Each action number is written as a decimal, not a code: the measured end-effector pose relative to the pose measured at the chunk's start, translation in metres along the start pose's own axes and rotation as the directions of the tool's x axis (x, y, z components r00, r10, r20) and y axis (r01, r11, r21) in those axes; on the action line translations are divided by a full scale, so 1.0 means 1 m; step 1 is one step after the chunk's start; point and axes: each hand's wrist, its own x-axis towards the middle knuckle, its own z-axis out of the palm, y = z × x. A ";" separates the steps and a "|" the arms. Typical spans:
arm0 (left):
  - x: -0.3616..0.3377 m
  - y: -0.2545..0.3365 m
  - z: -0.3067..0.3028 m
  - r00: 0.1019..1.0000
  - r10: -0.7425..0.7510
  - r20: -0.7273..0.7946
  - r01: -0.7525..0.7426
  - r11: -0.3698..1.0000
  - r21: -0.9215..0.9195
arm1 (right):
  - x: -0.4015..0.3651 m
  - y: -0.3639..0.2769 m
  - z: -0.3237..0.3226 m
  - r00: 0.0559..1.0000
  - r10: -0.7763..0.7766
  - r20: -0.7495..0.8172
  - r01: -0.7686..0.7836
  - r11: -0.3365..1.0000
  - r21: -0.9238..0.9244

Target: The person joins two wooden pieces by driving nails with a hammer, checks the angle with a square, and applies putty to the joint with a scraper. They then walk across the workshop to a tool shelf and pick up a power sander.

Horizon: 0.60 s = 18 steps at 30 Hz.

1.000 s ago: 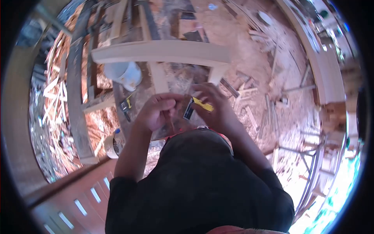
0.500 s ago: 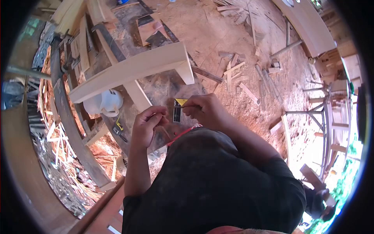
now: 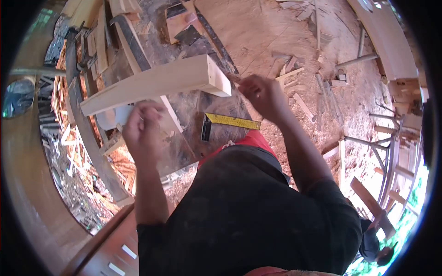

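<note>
A long, pale, slightly curved wooden piece (image 3: 152, 83) lies across the workbench (image 3: 182, 152) in front of me, its squared end facing right. My right hand (image 3: 263, 96) is just off that end with its fingers curled in a pinch; I cannot tell what is between them. Motion smears my left hand (image 3: 143, 122), which is below the piece's near edge on the left. Between my hands, close to my waist, a try square (image 3: 232, 121) with a yellow marked blade and dark handle rests on the bench.
A white container (image 3: 107, 118) is partly hidden behind the wooden piece and my left hand. Boards (image 3: 102, 41) are stacked at upper left. Offcuts (image 3: 304, 106) and sawdust cover the ground to the right. Another person (image 3: 370, 239) is at lower right beside a plank (image 3: 368, 195).
My hands have moved apart, the right one up towards the wooden piece's end, the left one outward. The piece has turned, and the try square's yellow blade now shows in full.
</note>
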 end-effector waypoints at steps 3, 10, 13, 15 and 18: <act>0.044 -0.012 -0.023 0.980 0.109 -0.165 -0.072 0.973 0.217 | 0.033 0.043 0.003 0.956 -0.277 0.099 0.292 0.935 -0.203; 0.110 -0.064 -0.078 0.947 0.320 -0.008 -0.231 0.700 0.676 | 0.062 0.056 0.068 0.957 -0.166 0.237 0.203 0.968 -0.145; 0.114 -0.072 -0.085 0.954 0.298 0.021 -0.236 0.710 0.664 | 0.066 0.074 0.078 0.954 -0.186 0.233 0.231 0.955 -0.185; 0.116 -0.077 -0.087 0.954 0.298 0.028 -0.246 0.727 0.641 | 0.069 0.077 0.079 0.953 -0.187 0.239 0.240 0.946 -0.219; 0.114 -0.084 -0.086 0.934 0.353 0.056 -0.314 0.736 0.599 | 0.068 0.070 0.076 0.961 -0.126 0.247 0.141 0.989 -0.044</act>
